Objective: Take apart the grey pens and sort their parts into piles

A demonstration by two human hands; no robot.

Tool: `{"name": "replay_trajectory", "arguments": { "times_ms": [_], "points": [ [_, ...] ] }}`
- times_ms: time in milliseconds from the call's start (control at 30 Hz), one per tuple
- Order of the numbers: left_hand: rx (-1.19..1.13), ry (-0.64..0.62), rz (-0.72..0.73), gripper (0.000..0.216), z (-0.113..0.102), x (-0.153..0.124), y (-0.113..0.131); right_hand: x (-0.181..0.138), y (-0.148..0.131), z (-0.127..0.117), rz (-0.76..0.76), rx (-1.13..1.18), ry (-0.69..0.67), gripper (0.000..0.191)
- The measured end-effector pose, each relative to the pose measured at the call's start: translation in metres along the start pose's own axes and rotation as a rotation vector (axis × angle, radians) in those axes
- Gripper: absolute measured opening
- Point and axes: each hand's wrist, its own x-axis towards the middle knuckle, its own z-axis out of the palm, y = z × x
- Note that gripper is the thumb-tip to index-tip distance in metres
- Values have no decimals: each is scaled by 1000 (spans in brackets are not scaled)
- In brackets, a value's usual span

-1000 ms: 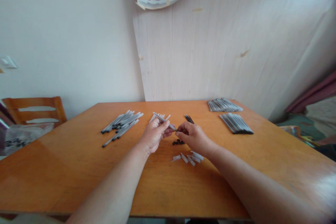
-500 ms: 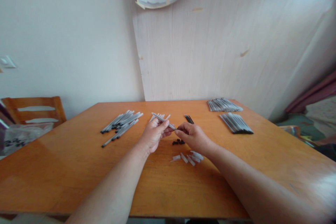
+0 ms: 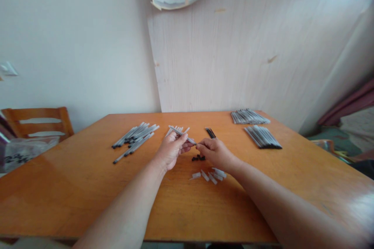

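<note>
The fingers [image 3: 186, 149] of the left hand [image 3: 171, 152] are closing around a slender grey pen barrel [image 3: 179, 132], the thumb pressing along its side. The barrel is slanting in front of the person, its upper end pointing away to the left. The fingertips of the right hand [image 3: 215, 151] are pinching together at its lower right end — the exact part between them is too small to tell. Both hands are meeting above the middle of the wooden table [image 3: 87, 190].

Loose translucent tubes [image 3: 170, 130] are lying just beyond the left hand. Several slim black rods [image 3: 209, 132] are resting behind the right hand. Small black pieces [image 3: 198, 158] are sitting just below the right fingers; nearer the person, short translucent caps [image 3: 212, 178] are lying in a loose cluster.

To the left, a pile of grey pens [image 3: 143, 132] is spreading at mixed angles, black ends mostly facing the person. To the right, two groups are lying side-by-side in rows — a near row [image 3: 263, 137] with black ends aligned, and a far row [image 3: 249, 117] towards the table's back edge. A wooden chair [image 3: 43, 114] is standing at the left.
</note>
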Motion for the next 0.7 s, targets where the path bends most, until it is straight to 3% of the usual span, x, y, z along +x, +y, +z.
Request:
{"name": "replay_trajectory", "arguments": {
  "times_ms": [167, 333, 467, 700],
  "points": [
    [5, 8, -8, 28, 1, -1, 1, -1, -4, -2, 19, -13, 44, 18],
    [1, 2, -12, 31, 0, 0, 0, -2, -5, -3, -13, -10, 9, 26],
    [3, 9, -21, 32, 0, 0, 0, -1, -2, 0, 7, 11, 47, 17],
    [4, 7, -23, 32, -1, 1, -1, -1, -1, 0, -16, -11, 16, 24]
  ]
}}
